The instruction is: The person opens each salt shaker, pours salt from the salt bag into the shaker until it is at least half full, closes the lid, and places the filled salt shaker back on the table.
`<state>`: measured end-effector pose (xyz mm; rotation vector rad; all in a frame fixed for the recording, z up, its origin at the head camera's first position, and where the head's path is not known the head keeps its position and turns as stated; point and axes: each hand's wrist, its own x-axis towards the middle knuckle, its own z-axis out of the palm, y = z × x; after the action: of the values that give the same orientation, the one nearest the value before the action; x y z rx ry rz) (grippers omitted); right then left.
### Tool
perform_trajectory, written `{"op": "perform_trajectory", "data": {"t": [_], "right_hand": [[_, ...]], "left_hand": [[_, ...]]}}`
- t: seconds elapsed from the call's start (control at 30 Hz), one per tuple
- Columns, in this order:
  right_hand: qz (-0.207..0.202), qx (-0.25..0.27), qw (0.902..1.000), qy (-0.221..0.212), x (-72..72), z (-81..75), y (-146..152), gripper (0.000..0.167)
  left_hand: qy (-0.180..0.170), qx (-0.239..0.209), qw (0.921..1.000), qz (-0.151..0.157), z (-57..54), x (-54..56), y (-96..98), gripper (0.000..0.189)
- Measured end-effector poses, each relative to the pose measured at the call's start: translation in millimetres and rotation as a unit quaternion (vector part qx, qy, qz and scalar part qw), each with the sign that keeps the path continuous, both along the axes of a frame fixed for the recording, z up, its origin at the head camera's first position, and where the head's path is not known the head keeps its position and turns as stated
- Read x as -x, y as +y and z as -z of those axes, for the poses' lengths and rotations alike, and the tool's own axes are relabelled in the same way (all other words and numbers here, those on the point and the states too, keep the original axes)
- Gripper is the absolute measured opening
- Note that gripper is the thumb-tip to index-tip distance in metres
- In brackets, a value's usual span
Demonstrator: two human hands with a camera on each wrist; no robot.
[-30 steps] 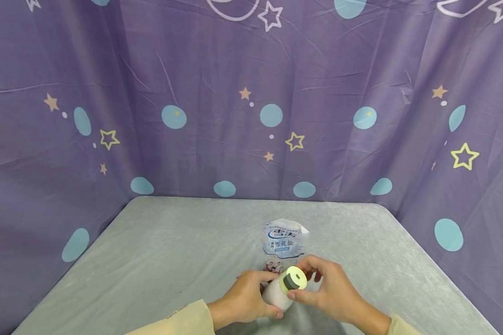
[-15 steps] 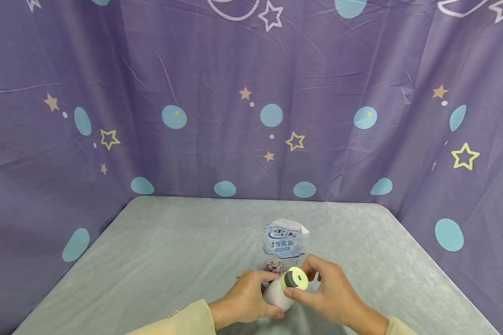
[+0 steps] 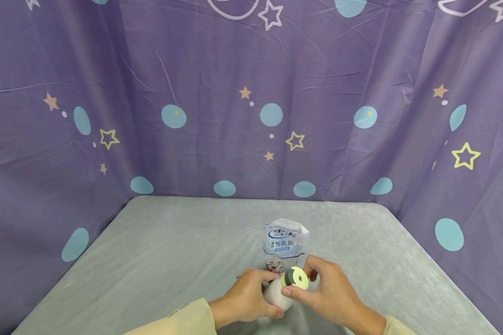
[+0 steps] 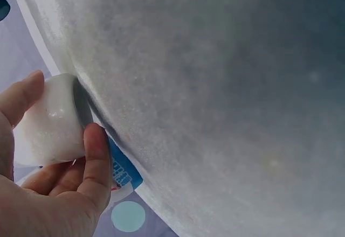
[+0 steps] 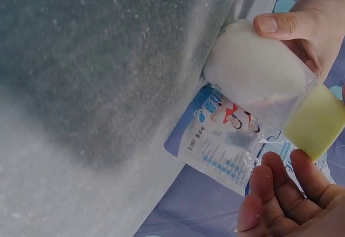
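Observation:
A clear seasoning bottle of white salt-like grains (image 3: pixel 275 296) leans to the right over the table, its yellow-green lid (image 3: pixel 300 278) showing a dark patch on the side. My left hand (image 3: pixel 246 298) holds the bottle's body between thumb and fingers. The right hand (image 3: pixel 331 291) pinches the lid, thumb in front and fingers behind; in the right wrist view the index fingertip touches the lid's edge (image 5: pixel 318 124). Just behind the bottle stands a blue-and-white salt bag (image 3: pixel 284 239) with Chinese print. Its lower part is hidden by the bottle and hands.
The table (image 3: pixel 184 242) has a pale grey cloth over it. A purple curtain (image 3: pixel 218 153) with stars and blue dots surrounds its back and sides. The bag is close to the hands.
The lid has turned slightly, its dark patch shifting left. My right thumb has slid a little left with it. The left hand, bottle body and bag keep nearly the same places.

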<state>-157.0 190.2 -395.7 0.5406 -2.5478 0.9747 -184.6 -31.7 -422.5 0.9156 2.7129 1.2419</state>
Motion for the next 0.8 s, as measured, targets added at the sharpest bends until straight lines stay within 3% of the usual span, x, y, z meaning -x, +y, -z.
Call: {"op": "perform_trajectory", "data": {"t": [0.2,0.3,0.47,0.6,0.8], "right_hand": [[-0.017,-0.002,0.9992,0.035,-0.2,-1.6,3,0.042],[-0.055,0.011,0.9967,0.058,0.4,-1.6,7,0.042],[-0.13,0.015,0.9866,0.098,1.9,-2.5,12,0.062],[-0.17,0.011,0.9805,0.098,2.5,-4.8,13,0.065],[-0.168,0.001,0.9825,0.082,2.9,-6.8,12,0.063]], "left_hand": [[0.004,0.004,1.0,-0.002,-1.5,-0.7,0.0,0.061],[0.0,0.007,1.0,-0.001,-2.1,-0.5,0.1,0.062],[0.005,0.013,0.9999,0.001,-2.6,-0.6,-0.1,0.061],[0.01,0.014,0.9998,0.002,-3.2,-0.9,0.0,0.06],[0.002,0.013,0.9999,0.002,-4.8,-0.9,0.9,0.06]]}}
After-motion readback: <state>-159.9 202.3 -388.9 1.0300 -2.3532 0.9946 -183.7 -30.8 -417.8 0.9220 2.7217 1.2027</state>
